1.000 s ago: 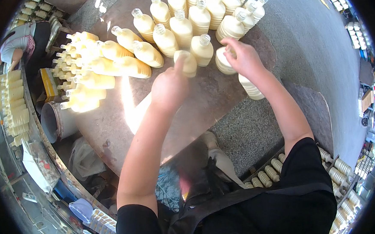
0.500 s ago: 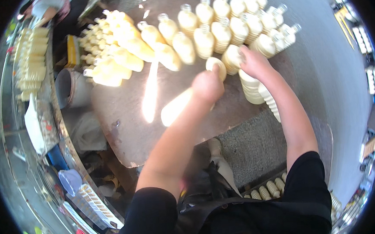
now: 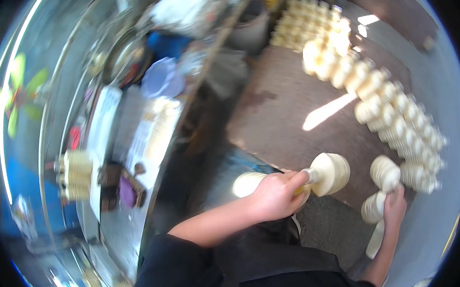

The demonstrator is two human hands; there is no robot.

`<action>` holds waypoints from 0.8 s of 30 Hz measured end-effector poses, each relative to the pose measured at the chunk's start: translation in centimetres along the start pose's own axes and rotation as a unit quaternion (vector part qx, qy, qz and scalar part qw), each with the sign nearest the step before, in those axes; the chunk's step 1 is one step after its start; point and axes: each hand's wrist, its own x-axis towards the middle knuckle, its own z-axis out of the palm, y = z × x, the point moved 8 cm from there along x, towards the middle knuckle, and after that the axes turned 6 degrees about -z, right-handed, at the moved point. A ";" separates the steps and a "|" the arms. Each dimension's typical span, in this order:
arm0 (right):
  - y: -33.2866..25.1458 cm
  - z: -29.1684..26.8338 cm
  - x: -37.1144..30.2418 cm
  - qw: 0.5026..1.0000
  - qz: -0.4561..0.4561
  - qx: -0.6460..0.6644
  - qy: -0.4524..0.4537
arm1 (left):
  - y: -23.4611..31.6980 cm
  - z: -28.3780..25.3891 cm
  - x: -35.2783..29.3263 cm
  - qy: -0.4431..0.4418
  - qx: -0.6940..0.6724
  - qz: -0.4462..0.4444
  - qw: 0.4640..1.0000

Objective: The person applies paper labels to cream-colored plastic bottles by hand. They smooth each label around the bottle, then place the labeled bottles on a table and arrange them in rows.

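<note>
My left hand (image 3: 277,196) is closed around the necks of ribbed bottles filled with something cream-coloured. One such bottle (image 3: 331,174) sticks out to the right past my thumb; another bottle (image 3: 248,184) shows behind the hand on its left. They hang near my body, over the table's near edge. At the right, my right hand (image 3: 395,204) is closed on similar bottles: one bottle (image 3: 385,172) points away from me, one bottle (image 3: 373,208) lies left of the fingers, and a paler one (image 3: 374,240) hangs below. My fingers hide the necks, and motion blurs parts.
Rows of filled bottles (image 3: 397,117) stand along the far and right side of the brown table (image 3: 286,108). A packed block of bottles (image 3: 307,25) stands at its far end. Left is a cluttered bench with a lavender basin (image 3: 163,78) and a grey bucket (image 3: 251,29) behind.
The view has swung left. My left hand has come back from the bottle rows toward my body, carrying bottles. My right hand has also drawn away from the rows with bottles in it.
</note>
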 end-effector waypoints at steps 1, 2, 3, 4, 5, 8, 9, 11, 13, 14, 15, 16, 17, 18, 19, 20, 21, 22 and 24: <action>-3.6 -0.6 -0.6 1.000 -0.026 0.017 -0.001 | -0.8 -3.4 -2.8 0.019 -0.004 -0.018 1.000; -7.7 -1.1 -1.2 0.998 -0.056 0.026 -0.010 | -1.6 -7.2 -5.8 0.048 0.013 -0.039 0.998; -11.8 -1.6 -1.8 0.996 -0.077 0.045 -0.010 | -2.4 -10.8 -9.0 0.075 0.028 -0.058 0.995; -16.2 -1.3 -2.2 0.993 -0.102 0.040 -0.038 | -3.0 -14.3 -12.3 0.101 0.043 -0.075 0.991; -20.7 -1.3 -2.8 0.988 -0.133 0.044 -0.059 | -4.1 -17.7 -15.8 0.122 0.064 -0.125 0.983; -34.1 -0.2 -4.3 0.963 -0.192 0.116 -0.148 | -5.8 -27.3 -26.9 0.239 0.102 -0.218 0.941; -39.1 -0.1 -5.0 0.947 -0.238 0.141 -0.164 | -6.3 -30.3 -30.7 0.282 0.129 -0.251 0.917; -48.7 0.5 -6.6 0.916 -0.299 0.166 -0.208 | -7.2 -36.1 -38.4 0.359 0.168 -0.311 0.864; -58.6 0.2 -8.4 0.874 -0.395 0.163 -0.232 | -8.0 -41.1 -45.0 0.426 0.204 -0.334 0.816; -63.7 -0.1 -9.7 0.844 -0.458 0.150 -0.234 | -8.4 -43.5 -48.0 0.455 0.221 -0.338 0.794; -68.7 -0.4 -11.1 0.808 -0.520 0.149 -0.235 | -8.9 -45.6 -51.0 0.472 0.249 -0.362 0.764; -73.6 -0.5 -12.6 0.766 -0.578 0.144 -0.241 | -9.9 -47.4 -54.0 0.484 0.261 -0.407 0.730; -78.4 -0.8 -14.4 0.719 -0.632 0.152 -0.246 | -11.3 -49.1 -56.8 0.482 0.217 -0.436 0.728; -83.0 -1.0 -16.2 0.671 -0.672 0.181 -0.256 | -12.4 -50.9 -59.5 0.487 0.235 -0.474 0.695; -86.7 -0.5 -17.2 0.677 -0.645 0.175 -0.310 | -13.5 -52.3 -62.1 0.503 0.225 -0.489 0.676; -90.3 -0.1 -18.2 0.673 -0.608 0.201 -0.370 | -14.3 -53.7 -64.3 0.528 0.225 -0.481 0.663; -94.7 0.3 -19.9 0.661 -0.654 0.169 -0.326 | -15.9 -55.1 -66.8 0.523 0.220 -0.520 0.638; -98.9 0.6 -21.9 0.632 -0.700 0.160 -0.290 | -17.3 -56.3 -69.0 0.524 0.221 -0.540 0.621; -106.3 2.0 -25.6 0.570 -0.754 0.143 -0.293 | -20.1 -58.6 -72.3 0.501 0.252 -0.566 0.604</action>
